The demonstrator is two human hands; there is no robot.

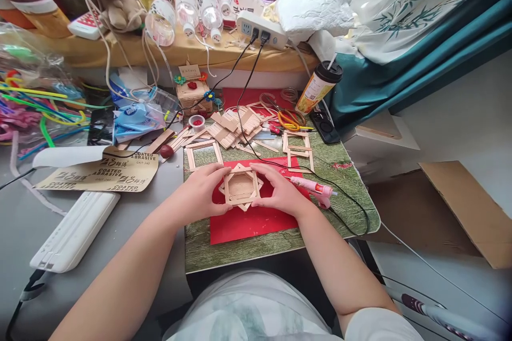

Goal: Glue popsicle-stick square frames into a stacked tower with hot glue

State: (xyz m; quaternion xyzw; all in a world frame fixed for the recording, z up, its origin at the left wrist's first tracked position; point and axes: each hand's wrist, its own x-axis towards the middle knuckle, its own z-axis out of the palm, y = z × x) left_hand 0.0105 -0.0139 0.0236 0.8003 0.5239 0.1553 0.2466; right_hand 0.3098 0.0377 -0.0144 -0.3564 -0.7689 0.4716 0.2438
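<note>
Between my two hands is a small box of stacked popsicle-stick frames (241,203), its square layers turned against each other so corners stick out. My left hand (206,190) grips its left side, thumb at the near corner and fingers at the far one. On the opposite side my right hand (279,192) holds it the same way. Beneath lies a red sheet (236,227). A pink hot glue gun (314,187) rests just right of my right hand. Loose stick frames lie beyond: one square (190,157) at left, joined ones (301,163) at right.
A pile of popsicle sticks (236,127), orange-handled scissors (291,119) and a drink cup (318,88) stand at the back. Black cords (344,190) cross the table. Sandpaper (132,173) and a white power strip (76,232) are at left, a cardboard box (468,213) at right.
</note>
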